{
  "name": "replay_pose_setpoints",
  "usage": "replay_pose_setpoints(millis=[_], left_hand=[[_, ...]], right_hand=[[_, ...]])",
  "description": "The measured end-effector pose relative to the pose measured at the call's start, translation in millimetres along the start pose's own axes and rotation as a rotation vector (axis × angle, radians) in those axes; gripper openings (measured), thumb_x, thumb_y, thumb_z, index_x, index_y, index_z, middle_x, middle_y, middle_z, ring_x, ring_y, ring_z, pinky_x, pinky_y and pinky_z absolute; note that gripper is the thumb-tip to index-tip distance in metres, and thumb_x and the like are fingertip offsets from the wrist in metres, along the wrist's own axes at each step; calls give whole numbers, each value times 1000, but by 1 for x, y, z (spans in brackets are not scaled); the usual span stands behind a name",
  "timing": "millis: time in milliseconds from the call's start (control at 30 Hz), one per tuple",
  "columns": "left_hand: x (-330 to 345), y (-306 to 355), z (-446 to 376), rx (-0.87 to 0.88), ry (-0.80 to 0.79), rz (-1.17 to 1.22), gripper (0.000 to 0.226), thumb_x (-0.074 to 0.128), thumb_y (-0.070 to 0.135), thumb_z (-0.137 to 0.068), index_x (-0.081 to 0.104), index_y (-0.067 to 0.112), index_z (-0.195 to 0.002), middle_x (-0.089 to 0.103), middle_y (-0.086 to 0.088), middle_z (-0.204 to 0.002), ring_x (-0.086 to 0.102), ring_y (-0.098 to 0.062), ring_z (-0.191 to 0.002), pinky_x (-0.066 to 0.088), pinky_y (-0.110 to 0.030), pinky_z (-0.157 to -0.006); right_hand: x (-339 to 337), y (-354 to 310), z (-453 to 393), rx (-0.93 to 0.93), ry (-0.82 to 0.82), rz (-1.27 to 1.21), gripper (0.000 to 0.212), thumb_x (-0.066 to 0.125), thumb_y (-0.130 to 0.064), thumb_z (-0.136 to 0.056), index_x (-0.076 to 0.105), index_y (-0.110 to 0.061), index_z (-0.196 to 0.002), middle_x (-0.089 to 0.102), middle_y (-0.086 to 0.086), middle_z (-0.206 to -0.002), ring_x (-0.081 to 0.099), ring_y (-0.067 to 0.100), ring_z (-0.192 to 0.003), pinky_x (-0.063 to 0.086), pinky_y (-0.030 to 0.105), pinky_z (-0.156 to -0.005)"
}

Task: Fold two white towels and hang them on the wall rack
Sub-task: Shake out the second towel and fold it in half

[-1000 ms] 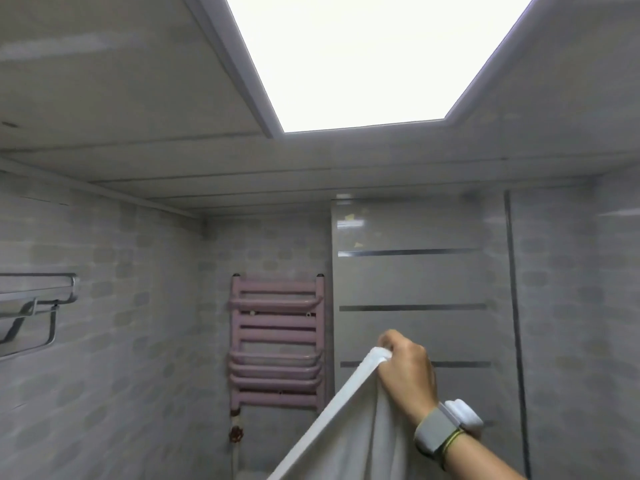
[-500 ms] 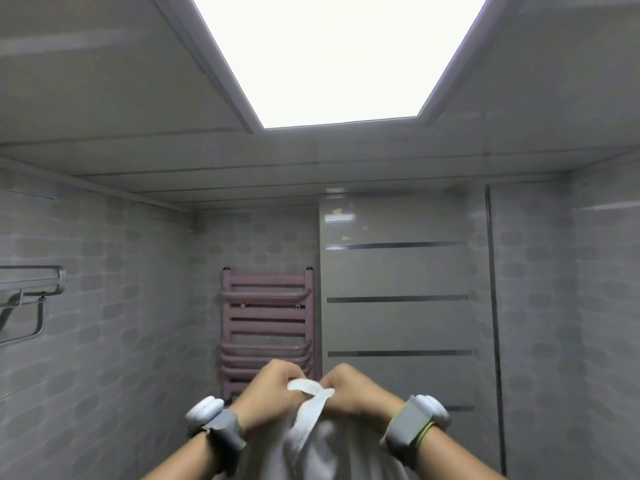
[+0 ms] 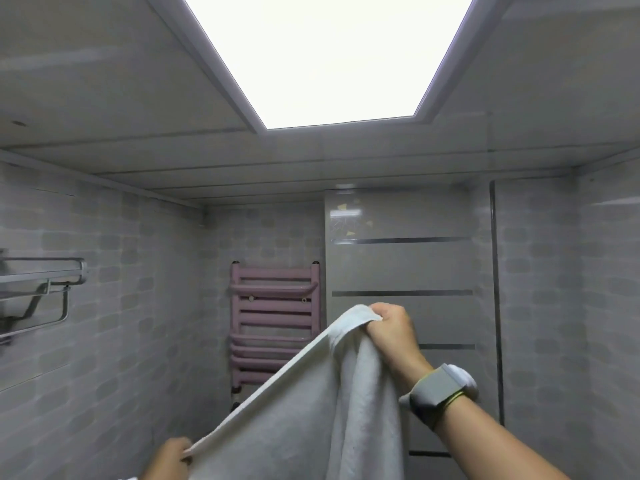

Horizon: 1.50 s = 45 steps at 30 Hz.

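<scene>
- White towel (image 3: 301, 403) held up in mid-air, centre-bottom of view, in front of far wall.
- Right hand (image 3: 393, 332) raised, fist closed tight around one towel corner; grip clamped on bunched fabric at top.
- Grey wristband with white module (image 3: 441, 388) on right wrist.
- Left hand (image 3: 169, 460) low at bottom edge, pinching other end of same towel edge; grip closed on fabric, fingers partly cut off by frame.
- Towel top edge stretched taut on a diagonal, low-left to high-right, between both hands.
- Rest of towel hanging below that edge, one vertical fold dropping from under right hand.
- Chrome wall rack (image 3: 38, 292) on left tiled wall, shelf bars on top, single rail below; bare, well apart from towel.
- Mauve ladder radiator (image 3: 275, 320) on far wall, lower part hidden behind towel.
- Grey glossy panel with dark horizontal strips (image 3: 401, 268) right of radiator.
- Bright rectangular ceiling light panel (image 3: 332, 53) overhead, view tilted upward.
- Only one towel in view.
</scene>
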<state>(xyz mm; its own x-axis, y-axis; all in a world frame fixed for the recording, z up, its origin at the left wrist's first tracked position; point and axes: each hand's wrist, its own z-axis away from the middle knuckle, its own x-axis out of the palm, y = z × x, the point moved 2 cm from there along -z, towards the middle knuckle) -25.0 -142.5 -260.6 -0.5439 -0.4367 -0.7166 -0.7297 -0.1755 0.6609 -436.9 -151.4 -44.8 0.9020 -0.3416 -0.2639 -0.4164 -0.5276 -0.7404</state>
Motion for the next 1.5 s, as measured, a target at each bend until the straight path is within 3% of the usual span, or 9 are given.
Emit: replay_pose_setpoints(millis=[167,367,467,600,800,1100,1267,1367,1500], left_hand=[[-20,28,22,33,73,174,13,70,4,-80,76,1,-69,73,-20,-77,63,-23,-81,46,-19,-72],[-23,182,54,421,-7,262,13,72,9,-82,68,18,-75,69,8,-74,61,-5,-75,44,-8,-68],[-20,249,73,534,-293,322,20,72,19,-82,68,16,-102,72,5,-97,64,6,-79,47,-10,-75],[-18,273,83,506,-595,390,26,66,33,-73,71,8,-82,62,4,-78,54,-8,-74,41,-26,-68],[-27,265,65,498,-306,517,39,59,36,-55,69,3,-72,58,2,-70,48,-11,-68,34,-30,-67],[-77,274,63,476,-239,649,22,57,17,-70,75,7,-80,69,-4,-76,60,-13,-73,46,-29,-71],[-74,284,62,481,-130,235,22,62,27,-73,65,6,-79,63,6,-75,56,-12,-67,45,-30,-66],[-64,295,69,527,-139,105,34,68,32,-79,58,16,-107,67,1,-95,62,-12,-83,50,-27,-78],[-58,314,92,684,-354,124,43,68,16,-79,50,14,-118,67,1,-75,56,-7,-59,45,-20,-58]], right_hand=[[1,9,1,73,-78,73,14,55,-9,-83,58,-12,-70,55,-5,-64,53,19,-71,37,28,-60],[26,0,29,120,-271,87,14,59,-14,-76,61,-21,-88,65,1,-92,63,24,-90,49,26,-72],[34,-10,41,49,-355,106,12,66,-14,-72,67,-18,-83,69,1,-87,64,19,-86,46,20,-64],[31,-13,41,-11,-344,93,13,63,-14,-68,67,-21,-79,68,-2,-81,63,17,-84,47,23,-65],[23,11,41,-135,-417,148,9,62,-15,-82,61,-24,-81,66,-4,-83,63,16,-82,44,24,-67],[8,109,70,174,-557,360,27,59,-13,-81,46,-19,-58,47,-7,-60,42,4,-56,31,22,-49],[12,74,74,252,-523,-43,12,76,-13,-77,65,-15,-82,67,-5,-70,60,7,-63,45,19,-59],[21,24,69,257,-635,-378,58,83,-5,-74,55,-27,-120,74,13,-85,69,14,-70,55,25,-65],[29,-18,67,100,-713,-351,26,72,2,-78,67,-12,-98,64,-2,-69,60,6,-65,48,20,-63]])
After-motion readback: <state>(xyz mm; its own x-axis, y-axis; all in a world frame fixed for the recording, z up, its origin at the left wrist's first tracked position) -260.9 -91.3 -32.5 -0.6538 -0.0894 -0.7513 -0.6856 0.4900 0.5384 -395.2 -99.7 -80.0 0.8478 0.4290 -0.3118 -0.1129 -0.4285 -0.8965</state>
